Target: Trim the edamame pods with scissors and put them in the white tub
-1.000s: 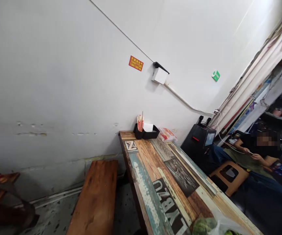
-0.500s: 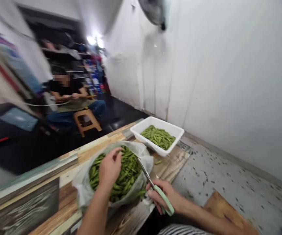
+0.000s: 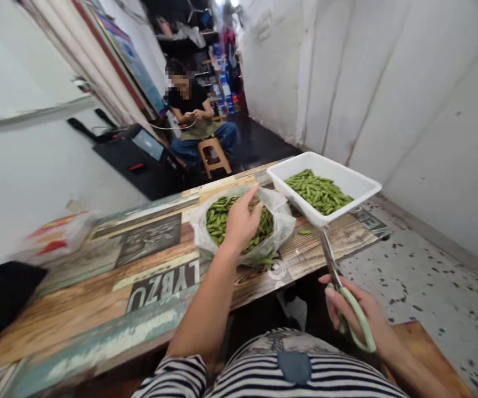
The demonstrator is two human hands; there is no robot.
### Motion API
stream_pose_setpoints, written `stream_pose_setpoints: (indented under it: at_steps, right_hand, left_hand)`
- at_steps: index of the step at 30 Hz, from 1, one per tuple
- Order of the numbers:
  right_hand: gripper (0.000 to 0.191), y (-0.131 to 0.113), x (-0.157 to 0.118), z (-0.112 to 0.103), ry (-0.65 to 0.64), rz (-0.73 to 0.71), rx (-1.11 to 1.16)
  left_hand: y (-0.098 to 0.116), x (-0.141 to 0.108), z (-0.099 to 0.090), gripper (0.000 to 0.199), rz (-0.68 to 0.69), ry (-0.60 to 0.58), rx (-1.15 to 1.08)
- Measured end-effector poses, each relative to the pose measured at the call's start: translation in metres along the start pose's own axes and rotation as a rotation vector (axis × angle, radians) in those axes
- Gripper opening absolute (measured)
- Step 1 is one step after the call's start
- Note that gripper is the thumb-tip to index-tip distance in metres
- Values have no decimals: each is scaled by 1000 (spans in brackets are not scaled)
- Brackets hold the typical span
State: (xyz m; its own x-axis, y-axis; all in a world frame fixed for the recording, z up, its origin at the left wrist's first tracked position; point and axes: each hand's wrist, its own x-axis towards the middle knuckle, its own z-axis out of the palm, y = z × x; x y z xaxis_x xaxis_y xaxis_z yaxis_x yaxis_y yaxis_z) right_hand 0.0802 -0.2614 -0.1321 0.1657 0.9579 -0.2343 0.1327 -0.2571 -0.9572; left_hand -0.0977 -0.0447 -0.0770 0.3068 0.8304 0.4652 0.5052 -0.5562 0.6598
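Note:
My left hand (image 3: 242, 221) is over a translucent white plastic bag (image 3: 284, 216) filled with green edamame pods (image 3: 218, 215). Its thumb and fingers look apart, with no pod visible between them; some fingertips are hidden. In my right hand (image 3: 361, 312) is a pair of scissors (image 3: 357, 315) with pale green handles. The metal blades point up and away, in front of the table's near edge, and look closed. Beyond them stands a white plastic tub (image 3: 289, 193) partly filled with more edamame pods (image 3: 320, 190).
A patterned plank-look table (image 3: 172, 265) carries all this, with a loose pod (image 3: 304, 232) near the bag. To the left are a crumpled plastic package (image 3: 58, 237) and a black device with a screen (image 3: 147, 145). A seated person (image 3: 193, 113) is behind, near a stool (image 3: 214, 157).
The view has swung left and down, showing more of the table. My right hand with the scissors has drawn away from the bag. My left hand stays over the pods.

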Motion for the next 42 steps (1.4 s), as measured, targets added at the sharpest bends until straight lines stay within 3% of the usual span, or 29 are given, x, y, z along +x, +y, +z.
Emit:
stream_pose_setpoints:
  at_steps: [2, 4, 7, 11, 14, 18, 22, 27, 32, 42]
  right_hand:
    - [47, 7, 0, -5, 5, 0, -24]
    - [48, 12, 5, -6, -4, -8, -23]
    - [49, 9, 17, -1, -31, -28, 20]
    - [42, -3, 36, 13, -93, -80, 55]
    - [39, -7, 46, 24, -110, -116, 74]
    - [37, -4, 52, 43, -139, -113, 1]
    - [34, -5, 57, 58, -171, -131, -59]
    - [35, -3, 64, 61, -81, -164, -48]
    - [37, 4, 66, 60, -26, -163, -110]
    - [36, 8, 61, 62, -63, -165, -108]
  left_hand:
    - [-15, -51, -22, 32, -22, 36, 147]
    - [-26, -92, -35, 42, 37, -36, 325]
    - [-39, -122, -38, 50, 60, -86, 561]
    - [-52, -113, -35, 38, 128, -154, 687]
    - [-55, -103, -38, 39, 206, -236, 713]
    - [-49, -109, -39, 52, 193, -186, 732]
    - [-37, -128, -32, 44, 245, -103, 682]
    - [-26, -144, -5, 29, 365, -163, 675]
    - [-19, -141, 27, 25, 265, -173, 859]
    - [-11, -147, 24, 20, 283, -348, 861]
